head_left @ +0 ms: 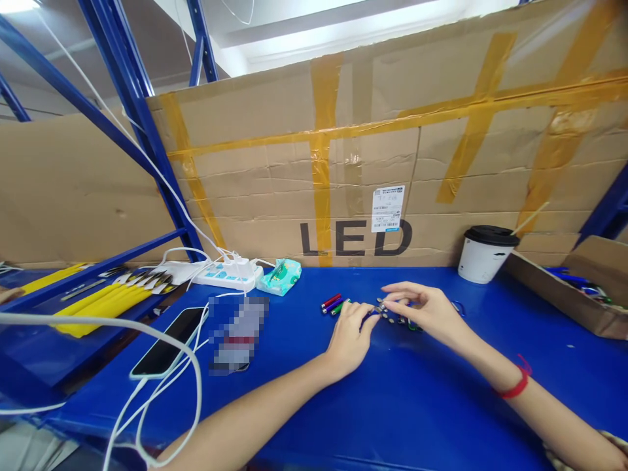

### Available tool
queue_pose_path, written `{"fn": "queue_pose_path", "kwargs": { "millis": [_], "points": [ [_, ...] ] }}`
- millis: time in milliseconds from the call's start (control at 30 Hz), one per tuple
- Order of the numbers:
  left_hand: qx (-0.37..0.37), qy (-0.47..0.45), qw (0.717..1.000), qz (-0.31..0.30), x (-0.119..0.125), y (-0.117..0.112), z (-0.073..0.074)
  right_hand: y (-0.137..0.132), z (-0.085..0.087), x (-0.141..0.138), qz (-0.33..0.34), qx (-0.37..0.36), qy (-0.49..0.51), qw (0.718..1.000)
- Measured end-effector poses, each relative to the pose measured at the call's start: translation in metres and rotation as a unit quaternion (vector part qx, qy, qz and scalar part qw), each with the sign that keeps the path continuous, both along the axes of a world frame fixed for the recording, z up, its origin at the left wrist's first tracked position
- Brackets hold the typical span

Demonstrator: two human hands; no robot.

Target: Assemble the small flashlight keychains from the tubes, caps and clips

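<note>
Over the blue tabletop [417, 405], my left hand [349, 337] and my right hand [432, 313] come together fingertip to fingertip. My left fingers are closed around a small item that they mostly hide. Thumb and forefinger of my right hand pinch a tiny silver piece [381, 306] close to the left fingertips; its kind is too small to tell. Just beyond my left hand lie short shiny metal tubes: a red tube [331, 301], a purple one and a green one. Several small round pieces [391, 320] are scattered under my right hand, partly covered by it.
A phone [169, 343] with white cables and a blurred-out item [239, 337] lie left. Behind are a power strip [228, 275] and a teal packet [279, 277]. A lidded cup [485, 255] and an open cardboard box [569, 294] stand right, before a tall carton [265, 196].
</note>
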State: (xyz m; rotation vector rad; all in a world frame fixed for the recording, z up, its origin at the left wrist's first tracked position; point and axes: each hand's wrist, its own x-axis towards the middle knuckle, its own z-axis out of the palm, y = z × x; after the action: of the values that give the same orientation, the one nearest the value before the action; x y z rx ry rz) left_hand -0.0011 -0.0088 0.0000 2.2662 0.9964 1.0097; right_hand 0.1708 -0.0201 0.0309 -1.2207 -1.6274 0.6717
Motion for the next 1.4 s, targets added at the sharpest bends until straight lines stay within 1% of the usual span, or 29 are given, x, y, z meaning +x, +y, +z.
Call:
{"fn": "queue_pose_path", "kwargs": {
  "millis": [67, 133, 300, 533, 700, 800, 933, 1000, 1300, 1400],
  "points": [
    [0.012, -0.002, 1.0, -0.001, 0.001, 0.002, -0.002, 0.0, 0.0, 0.001, 0.021, -0.028, 0.008, 0.999],
    [0.018, -0.003, 1.0, -0.005, 0.001, 0.002, -0.003, 0.0, 0.001, 0.001, 0.03, -0.041, 0.014, 0.999],
    [0.021, -0.004, 1.0, -0.008, 0.002, 0.002, -0.003, -0.001, 0.002, 0.001, 0.027, -0.047, 0.031, 0.998],
    [0.019, 0.017, 1.0, -0.014, 0.001, 0.0, -0.001, -0.002, 0.005, 0.0, 0.059, -0.074, 0.039, 0.995],
    [0.047, 0.051, 0.998, -0.012, 0.0, -0.004, 0.0, -0.002, 0.009, 0.004, 0.093, -0.137, 0.068, 0.984],
    [0.064, 0.065, 0.995, -0.028, -0.001, -0.005, 0.001, 0.0, 0.008, 0.009, 0.099, -0.172, 0.074, 0.977],
    [0.046, 0.047, 0.994, -0.091, -0.003, -0.005, 0.0, 0.001, 0.004, 0.014, 0.098, -0.172, 0.036, 0.98],
    [0.041, 0.044, 0.992, -0.108, -0.004, -0.004, -0.001, 0.001, 0.003, 0.015, 0.109, -0.167, 0.012, 0.98],
    [0.073, 0.089, 0.985, -0.125, -0.005, -0.002, -0.004, 0.003, -0.006, 0.019, 0.156, -0.172, -0.059, 0.971],
    [0.089, 0.112, 0.983, -0.118, -0.006, -0.003, -0.005, 0.003, -0.007, 0.019, 0.165, -0.157, -0.082, 0.97]
  ]
}}
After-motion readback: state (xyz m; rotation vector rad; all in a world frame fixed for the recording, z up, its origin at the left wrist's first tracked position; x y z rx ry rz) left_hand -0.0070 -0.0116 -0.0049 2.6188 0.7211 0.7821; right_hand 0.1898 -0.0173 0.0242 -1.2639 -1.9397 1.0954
